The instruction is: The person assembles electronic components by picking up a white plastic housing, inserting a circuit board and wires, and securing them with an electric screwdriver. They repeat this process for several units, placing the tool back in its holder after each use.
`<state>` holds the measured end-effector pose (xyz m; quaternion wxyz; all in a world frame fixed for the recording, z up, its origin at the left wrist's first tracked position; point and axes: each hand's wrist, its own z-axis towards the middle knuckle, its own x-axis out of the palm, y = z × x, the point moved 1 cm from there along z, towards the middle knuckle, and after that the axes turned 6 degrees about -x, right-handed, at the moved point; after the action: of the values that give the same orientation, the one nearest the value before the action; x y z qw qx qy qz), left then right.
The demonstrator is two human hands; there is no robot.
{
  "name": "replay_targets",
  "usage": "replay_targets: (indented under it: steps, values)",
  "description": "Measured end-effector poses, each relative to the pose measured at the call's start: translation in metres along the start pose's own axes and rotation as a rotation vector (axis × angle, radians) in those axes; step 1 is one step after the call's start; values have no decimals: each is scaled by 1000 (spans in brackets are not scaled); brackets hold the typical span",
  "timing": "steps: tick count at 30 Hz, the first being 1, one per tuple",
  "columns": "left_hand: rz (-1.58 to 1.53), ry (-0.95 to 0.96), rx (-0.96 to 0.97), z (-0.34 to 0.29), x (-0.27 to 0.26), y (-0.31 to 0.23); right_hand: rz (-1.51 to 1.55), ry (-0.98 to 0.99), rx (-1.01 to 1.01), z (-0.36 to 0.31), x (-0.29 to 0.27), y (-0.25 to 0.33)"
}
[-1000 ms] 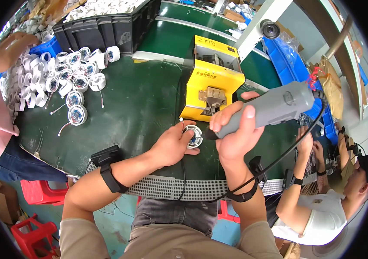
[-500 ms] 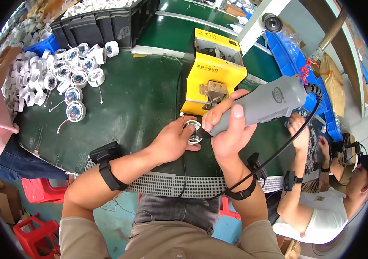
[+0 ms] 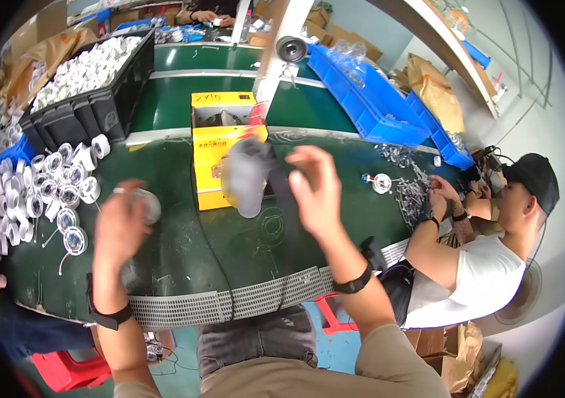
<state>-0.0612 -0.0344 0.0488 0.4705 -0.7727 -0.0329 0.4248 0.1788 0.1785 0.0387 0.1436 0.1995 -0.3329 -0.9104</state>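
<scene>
My left hand [image 3: 122,225] is smeared by motion over the left middle of the bench. At its fingers is a round white housing [image 3: 152,207], blurred too; the grip shows only in part. A grey electric screwdriver [image 3: 245,178] hangs, blurred, in front of the yellow box-shaped machine [image 3: 204,162]. Just right of it, my right hand [image 3: 315,192] is raised with its fingers apart and nothing in them. Farther left lie several white round housings with circuit boards and wires [image 3: 69,196], beside a heap of plain white rings [image 3: 5,205].
A black crate [image 3: 90,109] full of white parts stands at the back left. Blue bins [image 3: 368,109] line the back right. Another white housing [image 3: 380,184] lies near a pile of small metal parts [image 3: 411,199]. To the right sits a co-worker [image 3: 488,265] in a white shirt.
My left hand has swung left with the round white housing. My right hand has let go of the screwdriver, which now hangs by the yellow machine. The view has shifted right.
</scene>
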Motion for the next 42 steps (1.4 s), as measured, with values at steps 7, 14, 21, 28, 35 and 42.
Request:
replay_targets:
  steps: [7,14,21,28,35,42]
  values:
    - [199,-762,218,10,-19,25,-1344,206,676,-20,-200,-118]
    - [117,536,613,-24,38,-11,-560,166,489,-32,-117,-70]
    - [-47,81,867,-45,104,-32,87,428,555,-55,22,54]
    - [-524,492,570,-27,94,-15,6,346,-9,-15,8,38]
    - [-909,678,362,-23,92,-10,641,532,470,-33,25,16]
    - [-893,596,384,-20,94,-15,837,528,635,-45,33,3]
